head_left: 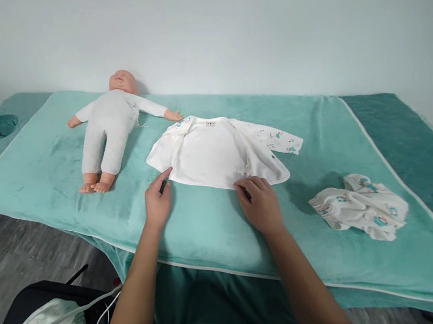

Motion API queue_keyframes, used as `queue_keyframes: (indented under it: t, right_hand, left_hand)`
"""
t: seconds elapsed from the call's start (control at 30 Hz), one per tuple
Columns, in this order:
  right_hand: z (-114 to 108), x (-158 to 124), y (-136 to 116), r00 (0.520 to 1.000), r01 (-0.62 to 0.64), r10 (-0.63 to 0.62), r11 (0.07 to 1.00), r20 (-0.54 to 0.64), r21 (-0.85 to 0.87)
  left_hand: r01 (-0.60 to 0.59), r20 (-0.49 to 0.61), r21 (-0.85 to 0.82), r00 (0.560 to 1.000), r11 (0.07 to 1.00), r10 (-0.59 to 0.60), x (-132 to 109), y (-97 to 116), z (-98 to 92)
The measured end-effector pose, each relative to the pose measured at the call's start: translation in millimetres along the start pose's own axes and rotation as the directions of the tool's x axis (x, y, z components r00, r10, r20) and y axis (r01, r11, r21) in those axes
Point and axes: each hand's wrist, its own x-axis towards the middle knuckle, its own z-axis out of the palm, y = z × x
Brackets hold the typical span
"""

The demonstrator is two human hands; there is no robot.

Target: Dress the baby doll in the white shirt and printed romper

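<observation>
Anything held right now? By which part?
Cannot tell for sure: the left hand is at the white shirt's lower-left edge, the right hand at its bottom hem; pinch or mere touch is unclear.

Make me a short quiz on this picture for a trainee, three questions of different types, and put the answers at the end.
1. True or false: the doll lies to the left of the spread white shirt.
2. Short answer: which edge of the shirt are the left hand and the right hand at, the one near the person or the far one?
3. Multiple choice: where is the crumpled garment with bright prints?
A. On the doll's legs
B. On the green cover, to the right of the right hand
C. Under the left hand

Key: 1. True. 2. The near edge. 3. B.
</observation>
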Motion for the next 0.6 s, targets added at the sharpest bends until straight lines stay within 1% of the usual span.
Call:
queue_keyframes:
  t: [0.13, 0.23, 0.33, 0.43, 0.53, 0.6]
  right_hand:
    - [-0.9, 0.0, -1.1, 1.000, 0.000, 0.000, 1.000, 0.000, -0.003]
    - [-0.9, 0.3, -1.3, 1.000, -0.001, 0.001, 1.000, 0.002, -0.008]
    - [0.1, -0.4, 0.1, 1.000, 0.002, -0.003, 1.000, -0.003, -0.005]
    - [0.6, -2.1, 0.2, 0.999, -0.006, 0.007, 1.000, -0.031, 0.018]
    - [-0.6, 1.9, -7.7, 0.995, -0.034, 0.046, 0.991, -0.091, 0.127]
    - [0.1, 14.6, -19.4, 0.992, -0.028, 0.057, 0.971, -0.114, 0.236]
  left_hand:
    - [-0.074, -0.086, 0.235, 0.992, 0.969, 0.096, -1.0, -3.9, 8.0]
    - [-0.104, -0.111, 0.342, 0.982, 0.934, 0.150, -1.0, -4.7, 11.5]
    - [-0.135, -0.104, 0.416, 0.975, 0.899, 0.194, -2.0, -2.5, 12.6]
    - [-0.133, -0.100, 0.471, 0.974, 0.872, 0.203, -4.2, 0.8, 13.4]
    - [-0.112, -0.136, 0.469, 0.971, 0.876, 0.197, -4.0, 5.8, 9.0]
    - [-0.143, -0.144, 0.478, 0.961, 0.867, 0.237, 0.7, 10.1, -3.4]
